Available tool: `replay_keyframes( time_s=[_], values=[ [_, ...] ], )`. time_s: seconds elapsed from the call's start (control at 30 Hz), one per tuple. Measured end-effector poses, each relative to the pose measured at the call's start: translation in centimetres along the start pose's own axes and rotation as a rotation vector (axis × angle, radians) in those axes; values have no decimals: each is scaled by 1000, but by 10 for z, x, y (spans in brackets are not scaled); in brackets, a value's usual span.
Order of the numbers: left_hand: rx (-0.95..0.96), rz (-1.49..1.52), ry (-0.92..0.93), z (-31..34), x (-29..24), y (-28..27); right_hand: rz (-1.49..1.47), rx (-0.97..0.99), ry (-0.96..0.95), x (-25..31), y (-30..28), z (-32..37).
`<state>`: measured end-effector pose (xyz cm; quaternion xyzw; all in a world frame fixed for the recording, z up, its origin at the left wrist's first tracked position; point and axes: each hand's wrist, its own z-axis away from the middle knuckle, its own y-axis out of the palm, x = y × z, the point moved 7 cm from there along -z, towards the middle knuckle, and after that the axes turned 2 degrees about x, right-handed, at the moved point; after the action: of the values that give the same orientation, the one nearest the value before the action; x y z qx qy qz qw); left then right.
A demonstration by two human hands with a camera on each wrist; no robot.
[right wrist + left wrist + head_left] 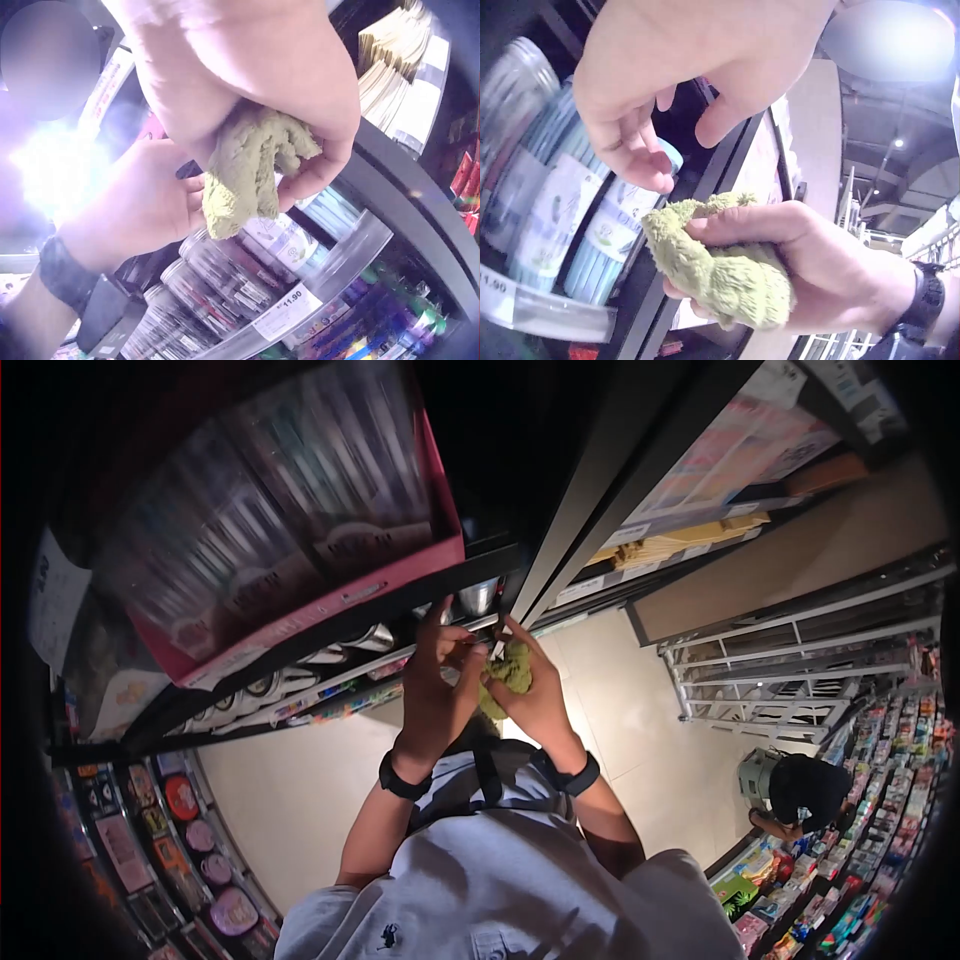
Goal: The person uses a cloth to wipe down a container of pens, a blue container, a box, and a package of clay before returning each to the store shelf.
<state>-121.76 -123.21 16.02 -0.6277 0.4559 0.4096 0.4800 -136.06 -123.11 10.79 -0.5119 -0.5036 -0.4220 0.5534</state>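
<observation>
A person's right hand [541, 705] grips green fabric [514, 670] beside the left hand [436, 688]. A pink box [400, 576] sits shelved nearby.

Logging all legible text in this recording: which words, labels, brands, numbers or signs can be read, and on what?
"11.90": price tag, right wrist view; its small print unreadable.
".90": shelf tag, left wrist view; digits before it unclear.
Too blurred or small: pink box, pack labels, white sign.

Right hand [274, 67] cut off at right wrist view's top, hiding part of the plush [244, 176] — price tag [496, 301] clipped by left wrist view's edge — label [363, 592] on pink box [300, 616] blurred
</observation>
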Motion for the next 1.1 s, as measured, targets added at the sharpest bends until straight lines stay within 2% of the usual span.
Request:
replay_keyframes(
  time_s=[0.1, 0.2, 0.3, 0.33, 0.4, 0.5, 0.53, 0.6, 0.63, 0.67, 0.7, 0.8, 0.83, 0.87, 0.93, 0.97, 1.0, 1.07, 1.1],
  values=[
    [156, -151, -22, -14, -7, 18, -44, -10, 43, 6, -5, 18],
    [153, -214, -96, -19, 1, 24, 85, 6, 77, 10, -12, 29],
    [-17, -249, 149, -5, -16, 22, 105, -5, 50, 21, -19, 28],
    [23, -291, 75, 1, -10, 24, 100, 1, 21, 21, -22, 28],
    [-50, -397, 167, 15, -13, 24, 97, 38, 64, 10, -18, 25],
    [-101, -364, 161, 27, 1, 26, 34, 36, 63, -10, -15, 16],
    [-134, -355, 151, 30, 7, 26, 71, 82, 49, -11, -12, 13],
    [-208, -276, 132, 31, 18, 24, -72, 140, 150, -9, -9, 12],
    [-233, -222, 118, 30, 16, 22, -63, 185, 143, -11, -9, 11],
    [-257, -168, 116, 26, 13, 19, -58, 200, 83, -9, -13, 8],
    [-280, -280, 82, 24, 9, 19, -54, 212, 12, -6, -18, 1],
    [-343, -408, 103, 21, 14, 28, -70, 401, 32, 2, -28, -7],
    [-443, -301, 106, 23, 14, 27, 40, 501, -95, -5, -32, -13],
    [-472, -315, 86, 28, 14, 30, 36, 539, -92, -18, -40, -11],
    [-550, -215, -25, 40, 12, 25, -146, 394, -30, -36, -65, -13],
    [-579, -192, -109, 50, 12, 21, -192, 486, -28, -40, -72, -16],
    [-604, -174, -121, 58, 2, 16, -128, 441, -63, -31, -80, -17],
    [-580, -180, -98, 70, -16, 1, -80, 492, 97, -20, -91, -20],
    [-591, -183, -145, 77, -21, -7, -73, 509, 99, -6, -92, -23]
  ],
)
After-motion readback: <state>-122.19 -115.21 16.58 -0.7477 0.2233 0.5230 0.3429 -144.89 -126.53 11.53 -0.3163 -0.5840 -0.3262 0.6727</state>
